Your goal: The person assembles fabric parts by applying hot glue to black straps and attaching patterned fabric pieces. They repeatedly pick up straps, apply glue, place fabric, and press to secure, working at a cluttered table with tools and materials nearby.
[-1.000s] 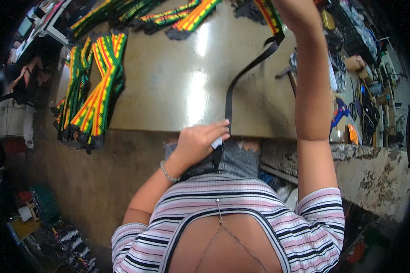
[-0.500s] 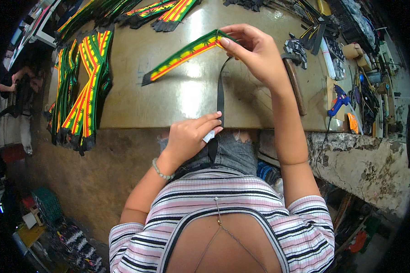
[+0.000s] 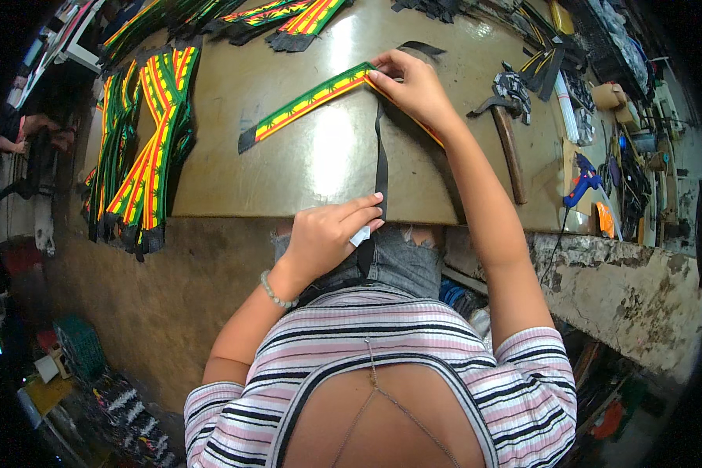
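My right hand (image 3: 415, 87) pinches a patterned strap (image 3: 312, 103) in green, yellow and red at a bend. One arm of the strap slants down left to a black end; the other runs down right, partly behind my forearm. At the table's front edge my left hand (image 3: 331, 238) is closed on a narrow black strap (image 3: 381, 160), which rises toward the bend. A small white piece (image 3: 359, 236) shows by the left fingers. Past my right hand lies a black strap end (image 3: 423, 48); whether it belongs to the same black strap is hidden.
Bundles of patterned straps (image 3: 152, 148) hang over the table's left edge, with more (image 3: 304, 27) at the back. A hammer (image 3: 508, 144) lies right of my right forearm, near dark metal parts (image 3: 513, 87). Farther right are a blue glue gun (image 3: 583, 181) and tool clutter.
My right hand has moved slightly left and down with the patterned strap. Its right-hand arm and the black strap end beyond my hand now show. My left hand has stayed nearly still.
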Motion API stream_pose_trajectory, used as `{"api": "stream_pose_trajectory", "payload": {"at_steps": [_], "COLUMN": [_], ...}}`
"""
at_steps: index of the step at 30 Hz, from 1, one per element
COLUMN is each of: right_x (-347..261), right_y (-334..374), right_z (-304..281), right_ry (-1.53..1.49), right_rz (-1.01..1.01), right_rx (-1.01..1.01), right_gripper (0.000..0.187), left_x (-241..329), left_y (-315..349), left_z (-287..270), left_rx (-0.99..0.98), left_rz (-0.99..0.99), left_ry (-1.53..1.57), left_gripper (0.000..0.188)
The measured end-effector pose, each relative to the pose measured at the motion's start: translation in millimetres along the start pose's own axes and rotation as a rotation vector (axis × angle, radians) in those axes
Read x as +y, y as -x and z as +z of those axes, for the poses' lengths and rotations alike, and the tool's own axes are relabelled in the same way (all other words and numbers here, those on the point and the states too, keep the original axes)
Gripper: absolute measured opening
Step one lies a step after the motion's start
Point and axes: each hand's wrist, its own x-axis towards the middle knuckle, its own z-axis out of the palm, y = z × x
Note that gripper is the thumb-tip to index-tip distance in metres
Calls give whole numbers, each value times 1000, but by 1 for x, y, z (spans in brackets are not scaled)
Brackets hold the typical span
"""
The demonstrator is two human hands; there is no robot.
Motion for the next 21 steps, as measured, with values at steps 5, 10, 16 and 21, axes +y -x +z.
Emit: {"api": "stream_pose_trajectory", "payload": {"at_steps": [5, 10, 16, 21], "right_x": [14, 35, 65, 53], "right_y": [-26, -43, -73, -100], "right_z": [0, -3, -6, 2], "right_ry": [50, -246, -280, -343], "right_rz": [-119, -52, -112, -111], "right_rx": [-45, -103, -113, -36], "right_gripper": [29, 29, 39, 35], "left_x": [2, 1, 1, 4], "left_y": [0, 0, 1, 1], "left_z": [-1, 0, 1, 3], "left_rx": [-8, -6, 15, 32], "left_rz": [-9, 3, 30, 39], "left_ry": [-8, -13, -51, -88], "left_gripper": [15, 15, 14, 13]}}
